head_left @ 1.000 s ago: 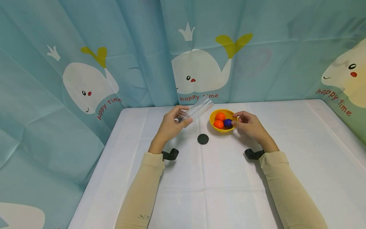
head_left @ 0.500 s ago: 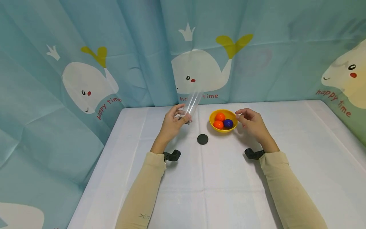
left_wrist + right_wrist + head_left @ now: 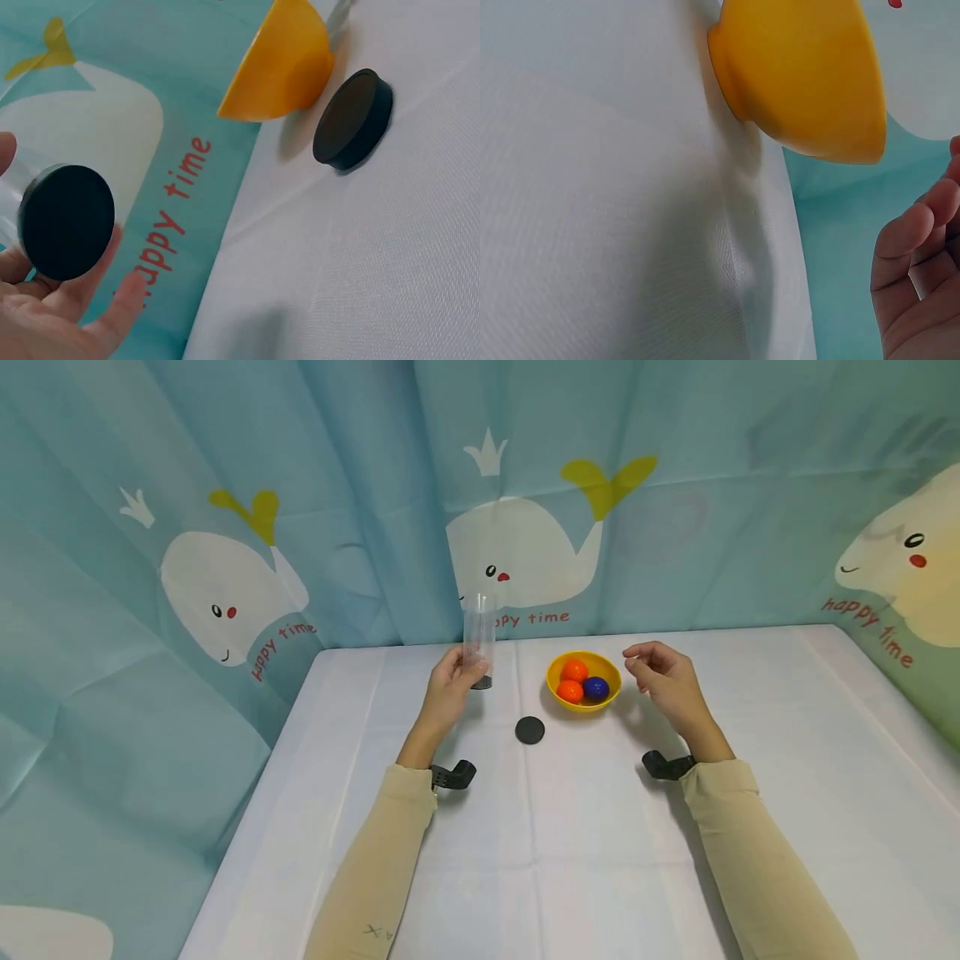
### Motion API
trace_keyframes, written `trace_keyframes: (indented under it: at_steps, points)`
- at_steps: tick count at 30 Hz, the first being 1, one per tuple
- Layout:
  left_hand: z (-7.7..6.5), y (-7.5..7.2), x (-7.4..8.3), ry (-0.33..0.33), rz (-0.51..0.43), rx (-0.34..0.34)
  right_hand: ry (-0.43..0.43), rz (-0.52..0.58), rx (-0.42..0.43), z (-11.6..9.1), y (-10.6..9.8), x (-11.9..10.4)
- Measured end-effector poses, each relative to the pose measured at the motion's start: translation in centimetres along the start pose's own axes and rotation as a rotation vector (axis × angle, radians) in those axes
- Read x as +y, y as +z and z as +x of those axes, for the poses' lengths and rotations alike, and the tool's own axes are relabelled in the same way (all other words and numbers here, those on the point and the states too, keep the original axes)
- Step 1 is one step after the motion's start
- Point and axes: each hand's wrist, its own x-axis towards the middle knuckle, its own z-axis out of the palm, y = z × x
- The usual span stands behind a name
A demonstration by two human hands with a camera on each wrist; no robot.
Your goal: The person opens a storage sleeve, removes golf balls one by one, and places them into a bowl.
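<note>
My left hand (image 3: 447,690) grips a clear tube (image 3: 480,631) near its lower end, the tube standing upright above the table. Its closed black end (image 3: 69,223) faces the camera in the left wrist view. To the right, a yellow bowl (image 3: 583,707) holds two orange balls (image 3: 570,692) and a dark blue ball (image 3: 596,689). My right hand (image 3: 670,687) hovers just right of the bowl, its fingers loosely bent and nothing between them. In front of the bowl a round black cap (image 3: 529,730) lies flat, apart from both hands.
A white cloth covers the table (image 3: 495,877). Behind it hangs a blue curtain (image 3: 360,527) with printed whales, close to the table's back edge. Black camera straps (image 3: 453,775) are on both wrists.
The tube has turned from a rightward slant to upright in my left hand. My right hand has drawn back from the bowl's rim, slightly to the right, without a ball.
</note>
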Motion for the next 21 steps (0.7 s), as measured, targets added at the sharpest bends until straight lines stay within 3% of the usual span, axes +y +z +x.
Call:
trace_keyframes:
  at_steps: [3, 7, 13, 21]
  points:
    - [-0.1, 0.0, -0.1, 0.008, 0.026, 0.017, -0.010, -0.020, -0.003, 0.0, -0.1, 0.0]
    - [0.0, -0.1, -0.1, 0.017, 0.127, 0.043, -0.016, -0.023, -0.001, 0.1, -0.4, 0.0]
    - [0.0, -0.3, -0.9, -0.027, 0.246, 0.067, -0.006, -0.031, -0.019, 0.1, -0.7, -0.3]
    - [-0.2, -0.6, -1.9, -0.118, 0.340, 0.096, -0.031, -0.261, -0.087, -0.1, -1.8, -0.8]
